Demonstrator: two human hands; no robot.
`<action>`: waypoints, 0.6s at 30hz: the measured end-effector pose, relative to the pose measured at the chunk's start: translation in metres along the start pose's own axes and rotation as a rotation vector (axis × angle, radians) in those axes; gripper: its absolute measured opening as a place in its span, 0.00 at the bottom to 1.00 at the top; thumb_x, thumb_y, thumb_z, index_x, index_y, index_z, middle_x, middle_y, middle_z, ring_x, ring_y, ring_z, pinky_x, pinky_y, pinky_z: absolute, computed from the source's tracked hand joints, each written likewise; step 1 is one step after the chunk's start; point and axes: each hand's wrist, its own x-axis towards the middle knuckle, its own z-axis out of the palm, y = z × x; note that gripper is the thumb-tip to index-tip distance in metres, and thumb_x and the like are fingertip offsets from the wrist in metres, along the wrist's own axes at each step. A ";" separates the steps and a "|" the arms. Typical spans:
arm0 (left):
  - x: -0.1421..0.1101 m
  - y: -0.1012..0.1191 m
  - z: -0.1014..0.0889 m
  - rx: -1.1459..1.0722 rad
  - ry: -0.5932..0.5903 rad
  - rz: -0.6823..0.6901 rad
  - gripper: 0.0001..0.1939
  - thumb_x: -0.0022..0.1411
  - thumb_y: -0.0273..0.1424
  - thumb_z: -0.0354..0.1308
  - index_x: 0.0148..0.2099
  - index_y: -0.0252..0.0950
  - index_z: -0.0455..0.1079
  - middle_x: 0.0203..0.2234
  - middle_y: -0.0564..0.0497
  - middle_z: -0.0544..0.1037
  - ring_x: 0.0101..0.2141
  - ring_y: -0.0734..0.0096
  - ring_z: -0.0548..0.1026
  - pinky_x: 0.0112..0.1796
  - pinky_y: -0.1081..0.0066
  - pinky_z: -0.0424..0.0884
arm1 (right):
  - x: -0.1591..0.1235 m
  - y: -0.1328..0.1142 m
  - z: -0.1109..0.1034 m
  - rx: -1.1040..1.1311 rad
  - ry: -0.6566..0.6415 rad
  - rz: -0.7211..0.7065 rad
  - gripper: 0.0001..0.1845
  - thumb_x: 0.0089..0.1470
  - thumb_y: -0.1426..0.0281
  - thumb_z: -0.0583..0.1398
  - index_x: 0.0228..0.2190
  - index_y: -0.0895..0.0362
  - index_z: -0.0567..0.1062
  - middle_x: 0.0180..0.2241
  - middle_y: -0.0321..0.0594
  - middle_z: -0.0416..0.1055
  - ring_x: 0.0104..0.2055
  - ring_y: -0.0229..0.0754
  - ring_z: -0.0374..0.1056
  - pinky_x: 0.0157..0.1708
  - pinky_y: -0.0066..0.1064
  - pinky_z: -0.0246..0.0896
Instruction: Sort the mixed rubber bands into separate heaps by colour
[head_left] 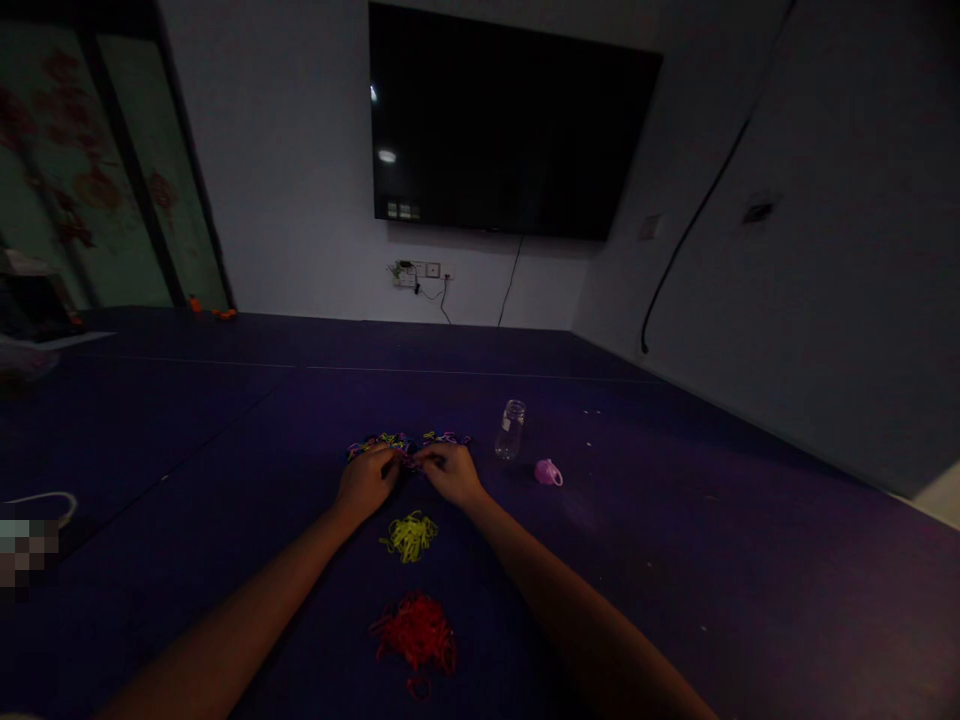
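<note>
1. Presently, my left hand [367, 482] and right hand [454, 476] meet over the mixed-colour bands [386, 440]; fingers are bent inward, but I cannot tell whether either grasps a band.
2. I should pinch one band lightly; tangled loops could drag neighbours.
3. I should lift wrists over the yellow bands [412, 537] and red bands [420, 632], both at 6 o'clock from my fingertips.
4. Right elbow: avoid sweeping toward the jar [508, 438], near 3 o'clock.

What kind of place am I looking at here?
Probably a living room in a home: a large television hangs on the wall, outlets sit below it, and red decorations cover the glass door.
</note>
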 end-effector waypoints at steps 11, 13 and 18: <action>-0.001 0.002 0.004 -0.001 0.005 0.019 0.12 0.59 0.27 0.49 0.38 0.38 0.74 0.35 0.49 0.79 0.36 0.65 0.76 0.38 0.67 0.71 | 0.004 0.012 -0.009 -0.631 -0.084 -0.047 0.24 0.61 0.64 0.47 0.58 0.54 0.60 0.59 0.42 0.57 0.63 0.48 0.45 0.56 0.47 0.46; -0.001 0.002 0.005 -0.006 0.007 0.023 0.12 0.59 0.27 0.49 0.38 0.39 0.75 0.34 0.50 0.79 0.36 0.65 0.76 0.39 0.67 0.71 | 0.010 0.013 -0.007 -0.642 -0.099 -0.053 0.23 0.61 0.63 0.46 0.56 0.54 0.62 0.58 0.42 0.59 0.63 0.48 0.45 0.57 0.46 0.45; -0.001 0.003 0.005 0.009 -0.007 0.006 0.12 0.59 0.27 0.49 0.38 0.39 0.75 0.34 0.49 0.79 0.35 0.66 0.76 0.37 0.67 0.72 | 0.023 0.021 -0.004 -0.672 -0.141 -0.043 0.21 0.62 0.62 0.46 0.50 0.54 0.69 0.55 0.43 0.63 0.61 0.48 0.49 0.56 0.45 0.45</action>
